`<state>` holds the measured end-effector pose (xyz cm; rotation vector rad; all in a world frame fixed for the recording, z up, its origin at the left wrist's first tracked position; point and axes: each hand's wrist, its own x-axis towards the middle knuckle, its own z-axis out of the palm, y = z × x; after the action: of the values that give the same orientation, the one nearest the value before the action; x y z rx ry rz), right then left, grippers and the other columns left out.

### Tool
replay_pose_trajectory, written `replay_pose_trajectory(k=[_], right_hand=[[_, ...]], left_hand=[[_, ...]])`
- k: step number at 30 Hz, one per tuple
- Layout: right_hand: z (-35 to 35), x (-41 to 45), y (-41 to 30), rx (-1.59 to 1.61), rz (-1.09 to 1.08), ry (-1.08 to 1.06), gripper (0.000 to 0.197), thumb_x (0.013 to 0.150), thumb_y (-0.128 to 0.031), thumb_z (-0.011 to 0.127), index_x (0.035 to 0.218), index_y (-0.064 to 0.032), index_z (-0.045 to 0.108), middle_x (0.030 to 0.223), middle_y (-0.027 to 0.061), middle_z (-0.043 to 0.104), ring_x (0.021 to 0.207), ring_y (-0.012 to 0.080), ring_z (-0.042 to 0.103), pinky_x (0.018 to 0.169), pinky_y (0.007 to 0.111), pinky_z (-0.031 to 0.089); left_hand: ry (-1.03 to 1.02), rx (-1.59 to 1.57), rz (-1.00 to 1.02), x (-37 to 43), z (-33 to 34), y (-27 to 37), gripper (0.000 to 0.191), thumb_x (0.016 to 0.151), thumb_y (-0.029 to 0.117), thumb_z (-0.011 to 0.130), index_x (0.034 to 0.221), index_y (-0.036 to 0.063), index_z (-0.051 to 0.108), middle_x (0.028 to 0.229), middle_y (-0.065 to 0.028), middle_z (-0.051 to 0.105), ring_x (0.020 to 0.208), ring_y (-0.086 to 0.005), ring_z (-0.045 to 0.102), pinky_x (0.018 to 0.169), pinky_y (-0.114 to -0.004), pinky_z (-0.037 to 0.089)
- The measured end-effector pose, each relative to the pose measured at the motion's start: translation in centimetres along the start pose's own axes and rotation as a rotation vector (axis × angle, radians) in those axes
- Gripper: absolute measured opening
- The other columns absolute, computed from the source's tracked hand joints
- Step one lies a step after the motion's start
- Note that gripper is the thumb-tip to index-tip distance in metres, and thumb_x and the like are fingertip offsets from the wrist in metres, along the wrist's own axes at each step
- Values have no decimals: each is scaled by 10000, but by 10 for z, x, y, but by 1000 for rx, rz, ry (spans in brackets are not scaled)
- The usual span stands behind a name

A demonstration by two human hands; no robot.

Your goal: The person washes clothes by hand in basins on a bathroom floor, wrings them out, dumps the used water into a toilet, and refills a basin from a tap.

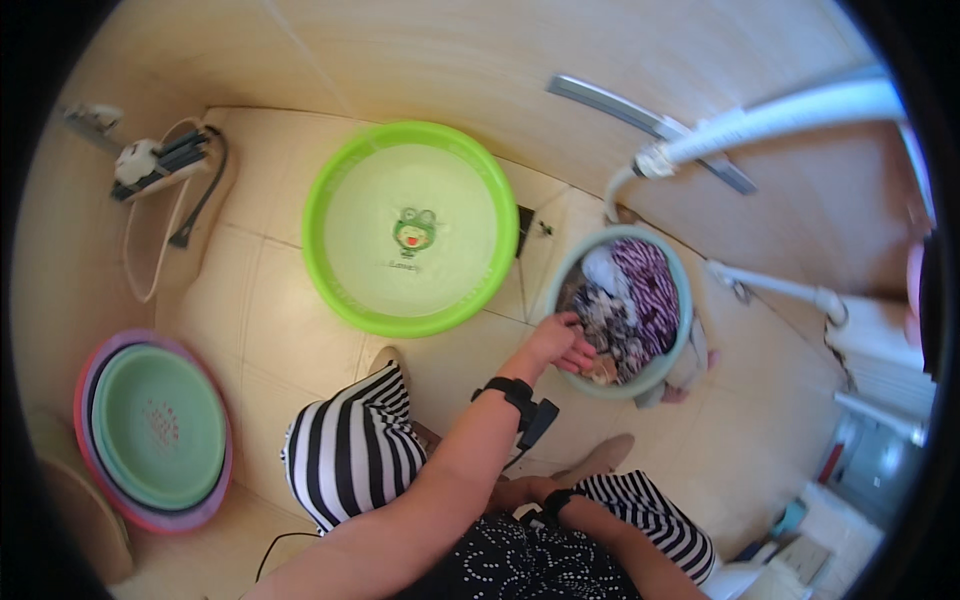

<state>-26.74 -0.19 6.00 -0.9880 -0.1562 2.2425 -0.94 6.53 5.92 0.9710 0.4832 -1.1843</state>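
My left hand [564,343] reaches over the near left rim of a pale blue-green basin [553,292], its fingers apart and nothing seen in them. Inside that basin lie crumpled clothes: a purple-and-white patterned cloth [649,292], a white cloth [604,268] and dark-and-light patterned fabric [611,322]. Low in front of my body, between the knees, is my right hand [519,491], partly hidden behind my left forearm, so its fingers are unclear. A large lime-green basin [315,277] with a cartoon frog on its bottom stands on the floor and seems to hold clear water.
Stacked basins, a pale green one [109,442] on top, lean at the left wall. A beige tub [154,240] stands beneath a wall fixture with a dark hose. White pipes [780,120] cross the right side. A floor drain [525,231] lies between the two basins; light cloth [686,367] lies beyond the clothes basin.
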Motion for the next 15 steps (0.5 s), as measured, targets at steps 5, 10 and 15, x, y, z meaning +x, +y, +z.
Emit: replay_pose_trajectory(k=[5, 10, 15], right_hand=[[7, -38, 29, -57, 69, -25, 462, 923, -397, 531, 1329, -180, 494, 1218, 38, 556, 990, 191, 543, 768, 336, 481], [-11, -86, 7, -267, 238, -67, 307, 921, -293, 531, 1162, -118, 603, 951, -27, 638, 817, 148, 540, 697, 324, 450], [-29, -113, -37, -209, 141, 634, 196, 801, -165, 642, 951, -45, 678, 917, 65, 682, 822, 158, 617, 652, 302, 492]], left_hand=[[-11, -65, 37, -6, 7, -15, 532, 959, 145, 403, 1457, 74, 230, 973, -166, 682, 723, -242, 691, 602, -337, 573], [107, -95, 128, -2, 20, -22, 526, 956, 142, 418, 1457, 119, 258, 878, -133, 683, 666, -245, 681, 550, -349, 548], [276, 204, 347, -17, 21, -28, 492, 894, 115, 502, 1369, 54, 386, 806, -101, 667, 634, -197, 658, 510, -322, 514]])
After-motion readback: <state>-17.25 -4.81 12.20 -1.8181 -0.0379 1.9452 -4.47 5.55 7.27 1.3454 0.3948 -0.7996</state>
